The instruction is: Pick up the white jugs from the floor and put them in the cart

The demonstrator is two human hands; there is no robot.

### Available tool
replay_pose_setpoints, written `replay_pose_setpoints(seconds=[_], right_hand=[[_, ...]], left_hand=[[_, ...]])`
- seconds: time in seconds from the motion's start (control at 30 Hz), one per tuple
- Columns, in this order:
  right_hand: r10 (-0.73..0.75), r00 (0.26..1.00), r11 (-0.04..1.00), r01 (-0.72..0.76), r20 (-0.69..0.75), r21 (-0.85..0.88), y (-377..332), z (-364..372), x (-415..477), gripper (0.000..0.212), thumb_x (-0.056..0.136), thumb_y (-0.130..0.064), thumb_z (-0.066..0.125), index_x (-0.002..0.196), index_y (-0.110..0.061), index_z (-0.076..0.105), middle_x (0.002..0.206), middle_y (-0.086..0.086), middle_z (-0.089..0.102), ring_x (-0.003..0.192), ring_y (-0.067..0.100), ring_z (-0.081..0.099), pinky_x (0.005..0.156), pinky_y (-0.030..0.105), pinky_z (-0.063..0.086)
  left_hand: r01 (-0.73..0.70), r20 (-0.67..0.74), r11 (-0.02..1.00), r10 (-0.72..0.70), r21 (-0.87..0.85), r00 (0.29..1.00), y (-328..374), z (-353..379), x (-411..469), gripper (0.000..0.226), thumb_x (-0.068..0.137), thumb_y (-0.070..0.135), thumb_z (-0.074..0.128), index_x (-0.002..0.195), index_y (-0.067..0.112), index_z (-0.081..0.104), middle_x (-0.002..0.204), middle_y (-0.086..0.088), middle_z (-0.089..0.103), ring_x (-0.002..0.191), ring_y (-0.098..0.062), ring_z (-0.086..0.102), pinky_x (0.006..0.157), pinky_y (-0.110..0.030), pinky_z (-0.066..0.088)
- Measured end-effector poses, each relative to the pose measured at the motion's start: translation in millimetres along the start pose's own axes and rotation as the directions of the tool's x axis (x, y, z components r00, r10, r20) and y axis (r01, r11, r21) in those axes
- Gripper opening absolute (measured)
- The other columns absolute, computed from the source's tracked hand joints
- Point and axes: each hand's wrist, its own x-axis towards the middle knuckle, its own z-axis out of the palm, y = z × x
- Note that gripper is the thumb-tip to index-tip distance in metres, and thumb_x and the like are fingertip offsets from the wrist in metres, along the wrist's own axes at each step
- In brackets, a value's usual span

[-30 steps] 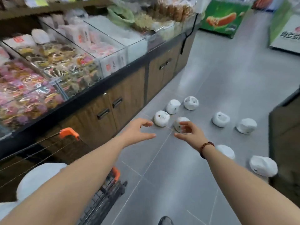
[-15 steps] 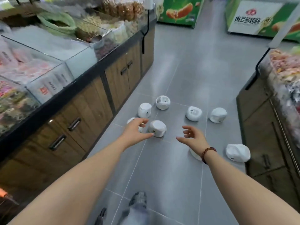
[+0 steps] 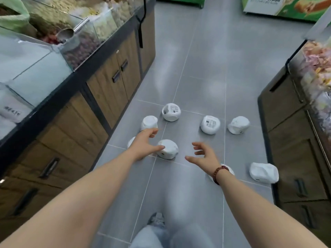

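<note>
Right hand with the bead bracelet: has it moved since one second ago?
Yes. The right hand was over the rounded white plastic jug; now it is to the right of that jug, apart from it.

both arms bare, extended forward and downward, forearms converging toward the centre. left hand [image 3: 144,146]: palm down, fingers spread and loosely straight, thumb pointing right; nothing held. right hand [image 3: 206,156]: palm turned inward, fingers parted and loosely curled, thumb out to the left; nothing held. hands apart, not touching. beaded bracelet [image 3: 219,174] on right wrist.
</note>
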Motion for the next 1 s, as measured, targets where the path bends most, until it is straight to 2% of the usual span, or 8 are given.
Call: replay_pose_setpoints(seconds=[0.13,0.3,0.43,0.5,0.63,0.8,1.0], right_hand=[[0.053,0.998,0.998,-0.053,0.027,-0.019,4.0,-8.3,52.9,0.058,0.070,-0.025,0.082,0.121,-0.023,0.054,0.112,-0.003,0.054,0.100,0.014,0.056,0.086,0.030,0.048],[0.118,0.988,0.991,-0.112,0.098,-0.067,20.9,-23.7,129.0,0.057,0.071,-0.024,0.081,0.121,-0.022,0.053,0.115,0.001,0.054,0.099,0.015,0.056,0.082,0.026,0.045],[0.154,0.973,0.985,-0.136,0.175,-0.109,34.1,-36.8,198.0,0.060,0.071,-0.021,0.081,0.123,-0.020,0.052,0.117,0.003,0.054,0.099,0.017,0.056,0.082,0.027,0.045],[0.163,0.969,0.982,-0.140,0.188,-0.130,39.4,-38.2,230.5,0.061,0.071,-0.020,0.081,0.125,-0.020,0.051,0.119,0.004,0.052,0.100,0.017,0.055,0.086,0.030,0.047],[0.186,0.956,0.973,-0.148,0.227,-0.176,56.2,-30.5,283.3,0.067,0.071,-0.021,0.081,0.129,-0.021,0.047,0.123,0.003,0.045,0.104,0.017,0.053,0.093,0.035,0.047],[0.217,0.932,0.963,-0.157,0.290,-0.218,95.7,-1.9,332.8,0.075,0.070,-0.023,0.082,0.134,-0.025,0.042,0.130,0.001,0.039,0.106,0.014,0.049,0.089,0.029,0.044],[0.285,0.915,0.947,-0.224,0.286,-0.229,171.2,46.9,382.2,0.089,0.069,-0.022,0.082,0.142,-0.026,0.030,0.134,-0.002,0.032,0.111,0.013,0.044,0.093,0.027,0.040]], left_hand=[[0.056,0.007,0.998,-0.056,-0.005,0.998,-5.4,-2.4,49.8,0.074,0.069,0.027,0.085,0.133,0.022,0.050,0.125,0.008,0.054,0.110,-0.008,0.053,0.094,-0.021,0.038],[0.108,0.046,0.990,-0.113,0.090,0.993,-15.6,2.5,110.0,0.076,0.069,0.025,0.084,0.136,0.017,0.049,0.130,0.001,0.054,0.108,-0.006,0.050,0.090,-0.016,0.034],[0.200,0.023,0.973,-0.204,0.116,0.979,-22.2,8.4,160.2,0.077,0.069,0.027,0.084,0.137,0.018,0.048,0.129,0.002,0.053,0.110,-0.009,0.050,0.093,-0.020,0.036],[0.231,0.035,0.967,-0.236,0.108,0.971,-25.1,13.3,188.1,0.077,0.069,0.026,0.084,0.137,0.017,0.048,0.132,0.001,0.053,0.116,-0.011,0.050,0.096,-0.021,0.037],[0.201,0.099,0.964,-0.220,0.175,0.970,-38.5,29.2,236.3,0.076,0.071,0.023,0.083,0.137,0.014,0.047,0.137,-0.003,0.050,0.124,-0.015,0.049,0.100,-0.020,0.034],[0.114,0.255,0.884,-0.251,0.454,0.934,-85.0,51.2,282.8,0.083,0.073,0.040,0.078,0.143,0.023,0.037,0.147,0.000,0.039,0.137,-0.020,0.034,0.109,-0.032,0.031],[0.173,0.288,0.875,-0.327,0.452,0.900,-177.7,97.6,331.0,0.103,0.067,0.037,0.082,0.150,0.026,0.022,0.157,0.001,0.020,0.142,-0.021,0.025,0.114,-0.034,0.026]])
